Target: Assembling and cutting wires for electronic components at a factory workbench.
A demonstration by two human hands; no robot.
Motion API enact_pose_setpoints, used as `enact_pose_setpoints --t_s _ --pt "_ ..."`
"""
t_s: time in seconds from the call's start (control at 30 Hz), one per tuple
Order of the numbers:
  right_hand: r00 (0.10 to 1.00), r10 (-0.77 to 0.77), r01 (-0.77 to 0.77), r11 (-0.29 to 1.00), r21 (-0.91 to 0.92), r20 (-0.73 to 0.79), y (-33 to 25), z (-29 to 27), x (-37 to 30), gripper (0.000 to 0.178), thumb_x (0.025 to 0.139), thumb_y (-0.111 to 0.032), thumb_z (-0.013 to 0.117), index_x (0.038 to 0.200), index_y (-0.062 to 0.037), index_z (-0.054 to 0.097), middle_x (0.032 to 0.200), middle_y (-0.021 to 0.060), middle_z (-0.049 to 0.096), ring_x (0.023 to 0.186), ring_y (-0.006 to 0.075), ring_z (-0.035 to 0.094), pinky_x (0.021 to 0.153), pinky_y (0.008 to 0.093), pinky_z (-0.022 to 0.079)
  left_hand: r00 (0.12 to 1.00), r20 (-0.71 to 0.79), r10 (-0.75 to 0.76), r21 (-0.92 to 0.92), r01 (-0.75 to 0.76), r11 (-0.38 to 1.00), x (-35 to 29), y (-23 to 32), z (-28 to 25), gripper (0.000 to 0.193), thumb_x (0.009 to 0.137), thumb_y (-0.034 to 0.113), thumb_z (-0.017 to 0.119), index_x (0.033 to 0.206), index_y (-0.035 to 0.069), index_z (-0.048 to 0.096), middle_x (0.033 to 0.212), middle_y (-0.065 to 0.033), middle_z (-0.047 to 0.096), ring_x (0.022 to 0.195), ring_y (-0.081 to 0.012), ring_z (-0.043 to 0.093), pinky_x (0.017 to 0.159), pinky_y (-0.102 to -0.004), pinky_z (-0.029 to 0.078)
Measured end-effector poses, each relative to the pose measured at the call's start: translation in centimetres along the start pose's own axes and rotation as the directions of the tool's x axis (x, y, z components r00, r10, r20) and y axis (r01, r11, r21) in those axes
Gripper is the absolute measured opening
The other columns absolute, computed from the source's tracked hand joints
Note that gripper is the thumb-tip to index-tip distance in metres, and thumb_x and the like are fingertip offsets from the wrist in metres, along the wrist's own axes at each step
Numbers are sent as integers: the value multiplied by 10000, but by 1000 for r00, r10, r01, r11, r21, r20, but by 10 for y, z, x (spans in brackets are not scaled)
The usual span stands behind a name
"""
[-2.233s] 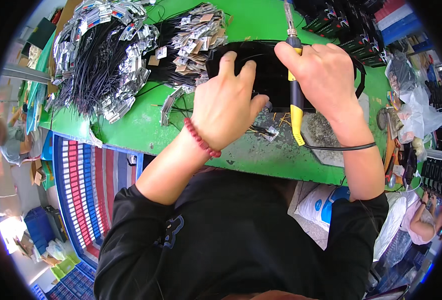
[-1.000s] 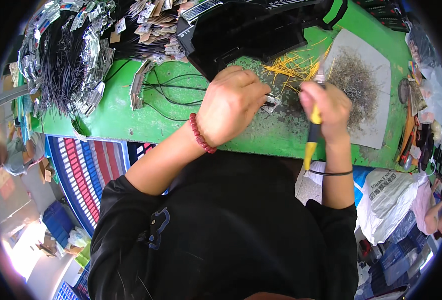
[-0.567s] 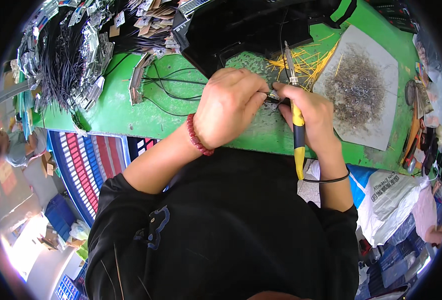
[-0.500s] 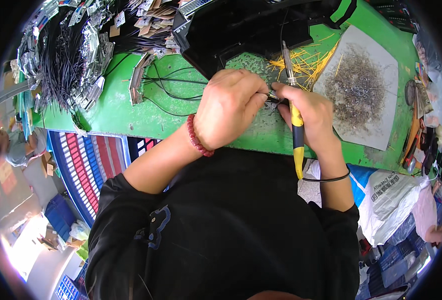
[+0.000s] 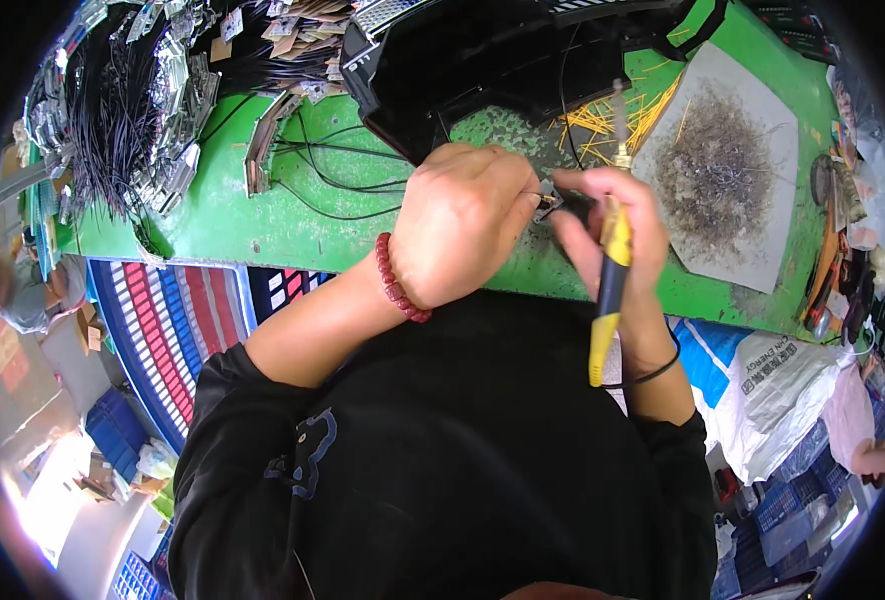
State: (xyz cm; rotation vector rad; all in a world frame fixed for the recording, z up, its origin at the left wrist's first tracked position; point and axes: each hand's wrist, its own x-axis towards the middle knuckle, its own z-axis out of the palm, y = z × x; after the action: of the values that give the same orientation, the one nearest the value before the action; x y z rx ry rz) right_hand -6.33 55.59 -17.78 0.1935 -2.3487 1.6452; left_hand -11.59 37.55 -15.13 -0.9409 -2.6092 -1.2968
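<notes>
My left hand [image 5: 470, 222], with a red bead bracelet at the wrist, is closed, its thumb and forefinger pinching a small metal part [image 5: 548, 203]. Black cables [image 5: 347, 187] run from that hand leftward to a long metal-edged strip [image 5: 260, 155] on the green table. A soldering iron [image 5: 611, 290] with a yellow and black handle rests in my right hand [image 5: 630, 215], its metal shaft pointing away from me. Thumb and forefinger of the right hand are spread around the small part's right side; whether they touch it I cannot tell.
Thin yellow sticks [image 5: 607, 125] lie beyond my right hand. Beside them is a grey board [image 5: 777, 190] covered in dark residue. A large black plastic housing [image 5: 482, 75] stands at the back. Bundled black cables [image 5: 117, 130] hang at the far left; tools [image 5: 830, 240] line the right edge.
The soldering iron has tilted, its tip moving right and its handle end lower. My right thumb and forefinger have spread apart near the small part. My left hand has barely moved.
</notes>
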Motion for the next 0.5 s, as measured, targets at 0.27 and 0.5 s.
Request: enact_pose_setpoints --t_s 0.27,0.5 --pt "990 -75 89 990 110 -123 2 11 5 381 796 132 675 1117 -25 540 827 89 681 724 115 650 656 247 530 1000 -15 16 -19 -17 1000 1 2 2 77 773 60 670 751 49 597 710 -101 619 675 -321 608 672 -409 489" --pt "962 -162 183 980 79 -220 1 8 -5 335 823 105 676 1110 20 526 919 171 709 807 182 708 693 261 560 997 29 -71 -16 71 997 1 1 2 55 804 52 677 822 24 633 755 -113 643 709 -328 616 650 -397 477"
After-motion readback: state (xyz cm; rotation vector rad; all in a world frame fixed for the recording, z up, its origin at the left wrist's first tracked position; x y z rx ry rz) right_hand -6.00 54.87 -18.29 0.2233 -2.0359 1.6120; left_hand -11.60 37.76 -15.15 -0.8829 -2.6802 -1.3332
